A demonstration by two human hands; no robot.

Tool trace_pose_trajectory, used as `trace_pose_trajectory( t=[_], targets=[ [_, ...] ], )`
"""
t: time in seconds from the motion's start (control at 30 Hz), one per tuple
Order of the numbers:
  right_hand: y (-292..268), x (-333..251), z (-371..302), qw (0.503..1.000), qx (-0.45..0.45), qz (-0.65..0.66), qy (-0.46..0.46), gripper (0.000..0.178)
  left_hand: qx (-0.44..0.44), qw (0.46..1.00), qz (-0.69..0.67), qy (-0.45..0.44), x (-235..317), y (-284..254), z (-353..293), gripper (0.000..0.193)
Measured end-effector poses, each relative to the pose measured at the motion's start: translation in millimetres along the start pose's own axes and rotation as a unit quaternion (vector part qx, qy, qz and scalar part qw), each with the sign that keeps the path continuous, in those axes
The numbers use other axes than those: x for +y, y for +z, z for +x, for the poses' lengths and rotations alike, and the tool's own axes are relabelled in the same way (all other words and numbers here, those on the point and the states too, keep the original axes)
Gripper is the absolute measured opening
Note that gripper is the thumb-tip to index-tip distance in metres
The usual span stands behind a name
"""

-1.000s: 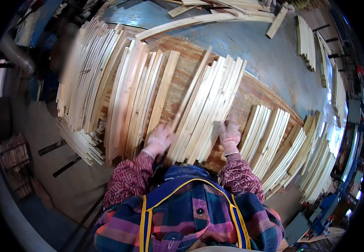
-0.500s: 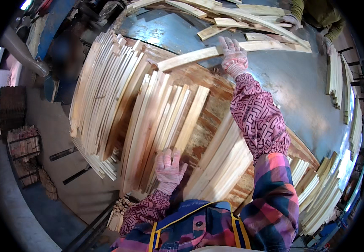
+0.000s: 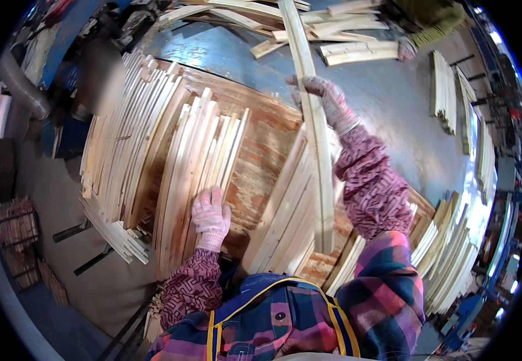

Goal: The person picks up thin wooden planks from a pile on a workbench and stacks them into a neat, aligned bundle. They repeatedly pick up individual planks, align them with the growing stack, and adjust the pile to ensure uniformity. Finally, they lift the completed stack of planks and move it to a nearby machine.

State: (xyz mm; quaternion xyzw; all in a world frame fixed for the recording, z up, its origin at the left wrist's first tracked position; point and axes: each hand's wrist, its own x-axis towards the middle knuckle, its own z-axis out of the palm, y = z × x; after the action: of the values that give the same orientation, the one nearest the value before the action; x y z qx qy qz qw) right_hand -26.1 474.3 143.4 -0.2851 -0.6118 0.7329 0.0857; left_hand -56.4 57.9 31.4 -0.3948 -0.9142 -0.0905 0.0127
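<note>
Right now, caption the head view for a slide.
Right hand grips long board; left hand lies over wooden strips.

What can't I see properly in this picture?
All in the head view:
- Long board: its far end is cut off by the top edge.
- Middle stack: partly hidden behind that board.
- Left stack: a bit is hidden by the left hand.
- Other person's sleeve: its owner's head isn't shown.
- Upper-left smudge: too blurred to tell.
</note>
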Motion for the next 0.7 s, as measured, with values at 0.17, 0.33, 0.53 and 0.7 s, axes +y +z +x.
trace_pose_trajectory(
  t=[0.17, 0.33, 0.53, 0.7],
  targets=[
    [23.3, 77.4, -48.6, 0.957, 0.042, 0.273, 0.088, 0.05, -0.121, 0.698, -0.704, -0.054, 70.8, -5.1, 35.3, 0.084],
    [69.8, 103.9, -62.1, 0.987, 0.011, -0.1, 0.122, 0.073, -0.23, 0.903, -0.35, -0.094, 125.6, -14.9, 65.1, 0.093],
    [40.5, 118.1, -20.4, 0.973, 0.113, -0.2, -0.022, 0.065, -0.018, 0.991, -0.13, 0.0, 32.4, -17.4, -22.5, 0.072],
    [17.4, 66.5, 105.3, 0.82, 0.188, -0.536, -0.06, 0.07, -0.084, 0.995, 0.039, -0.036, -6.2, 0.5, -67.8, 0.068]
  ],
)
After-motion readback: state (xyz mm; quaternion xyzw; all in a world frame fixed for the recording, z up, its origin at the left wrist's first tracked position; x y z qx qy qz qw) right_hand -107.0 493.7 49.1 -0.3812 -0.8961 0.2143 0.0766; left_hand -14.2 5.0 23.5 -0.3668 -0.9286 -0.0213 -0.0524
